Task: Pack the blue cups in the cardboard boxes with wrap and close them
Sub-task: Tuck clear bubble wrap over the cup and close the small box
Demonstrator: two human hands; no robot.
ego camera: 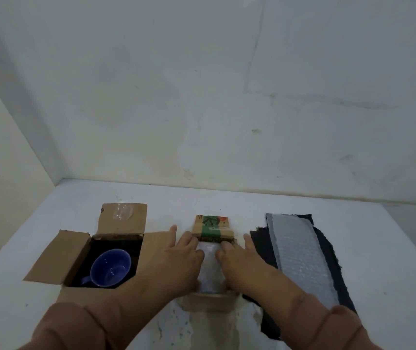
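Near the left edge of the bench (383, 251), a blue cup (111, 269) sits unwrapped in an open box (58, 258). Mid-bench, the left hand (185, 258) and right hand (237, 260) clasp a wrapped bundle (209, 270) in the small box (213, 227). It wants pressing down evenly, flaps kept clear. Spare wrap (303, 256) lies to the right.

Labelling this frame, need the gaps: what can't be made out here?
- Head view, wrapped bundle: contents hidden by bubble wrap and by the left hand and right hand gripping it.
- Head view, middle box: interior hidden by bundle and hands; flap print blurred.
- Head view, blue cup: base lost in the left box shadow.
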